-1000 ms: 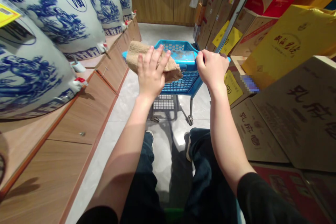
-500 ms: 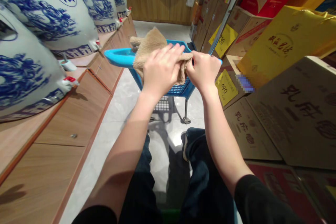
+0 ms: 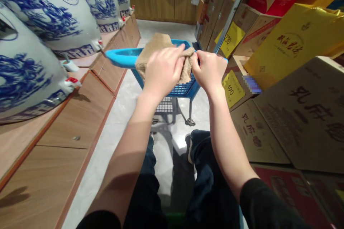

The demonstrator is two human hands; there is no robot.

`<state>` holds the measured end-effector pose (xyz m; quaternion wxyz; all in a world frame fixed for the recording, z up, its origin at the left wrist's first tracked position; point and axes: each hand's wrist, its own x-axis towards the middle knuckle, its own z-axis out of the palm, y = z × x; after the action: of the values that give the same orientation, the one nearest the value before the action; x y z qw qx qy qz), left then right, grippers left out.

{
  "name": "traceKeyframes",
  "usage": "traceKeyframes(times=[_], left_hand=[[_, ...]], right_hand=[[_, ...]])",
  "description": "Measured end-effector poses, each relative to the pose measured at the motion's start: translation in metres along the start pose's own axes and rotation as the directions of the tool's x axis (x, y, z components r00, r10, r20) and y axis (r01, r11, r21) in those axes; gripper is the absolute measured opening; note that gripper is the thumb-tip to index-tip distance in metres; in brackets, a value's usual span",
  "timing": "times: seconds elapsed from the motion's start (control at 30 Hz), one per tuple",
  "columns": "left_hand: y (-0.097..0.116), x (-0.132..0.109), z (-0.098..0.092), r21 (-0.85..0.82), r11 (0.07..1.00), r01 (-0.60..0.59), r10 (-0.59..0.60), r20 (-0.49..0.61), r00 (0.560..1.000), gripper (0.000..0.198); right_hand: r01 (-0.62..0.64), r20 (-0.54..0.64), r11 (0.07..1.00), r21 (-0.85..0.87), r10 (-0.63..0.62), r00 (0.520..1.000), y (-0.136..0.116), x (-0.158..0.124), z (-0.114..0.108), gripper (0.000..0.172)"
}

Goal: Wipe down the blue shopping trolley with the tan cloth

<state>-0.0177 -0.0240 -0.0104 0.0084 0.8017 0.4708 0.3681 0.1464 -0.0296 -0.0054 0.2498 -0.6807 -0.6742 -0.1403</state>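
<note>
A blue shopping cart stands in front of me with its handle running crosswise. Draped over the middle of that handle is a tan cloth, partly bunched at its right side. My left hand presses on the cloth from above, its fingers curled over the handle and partly hidden. Close by, my right hand is closed round the right end of the handle, touching the cloth's bunched edge. The left end of the handle is bare.
Big blue-and-white ceramic jars with red taps line a wooden cabinet on the left. Stacked cartons, a yellow gift bag and yellow price signs crowd the right. Grey floor runs between them to a wooden counter.
My left hand and the cloth have shifted slightly on the handle, and the cloth's raised top edge sits lower. My right hand keeps its hold on the handle.
</note>
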Motion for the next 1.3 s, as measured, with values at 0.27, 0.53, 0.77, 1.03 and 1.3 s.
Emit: traceKeyframes(times=[0.27,0.53,0.77,1.03,1.3], left_hand=[[-0.029,-0.009,-0.014,0.031,0.982,0.187,-0.18,-0.157,0.971,0.053],[-0.006,-0.011,-0.003,0.038,0.995,0.092,-0.089,-0.074,0.993,0.062],[-0.034,-0.012,-0.018,0.079,0.975,0.207,-0.195,-0.144,0.97,0.054],[-0.019,-0.01,-0.005,0.03,0.998,-0.046,0.048,-0.074,0.996,0.054],[-0.024,-0.016,-0.009,0.067,0.991,-0.12,0.122,-0.032,0.992,0.048]], right_hand=[[0.015,-0.026,0.999,0.038,-0.014,1.0,0.0,0.0,0.002,0.053],[0.033,-0.03,0.999,0.014,-0.032,0.999,0.003,0.001,0.002,0.055],[0.009,0.003,0.998,0.055,-0.009,1.0,0.0,0.0,-0.001,0.053],[0.032,-0.044,0.997,0.072,-0.029,0.999,0.005,0.001,0.002,0.053],[0.0,-0.004,0.998,0.061,0.0,1.0,0.003,0.0,0.0,0.053]])
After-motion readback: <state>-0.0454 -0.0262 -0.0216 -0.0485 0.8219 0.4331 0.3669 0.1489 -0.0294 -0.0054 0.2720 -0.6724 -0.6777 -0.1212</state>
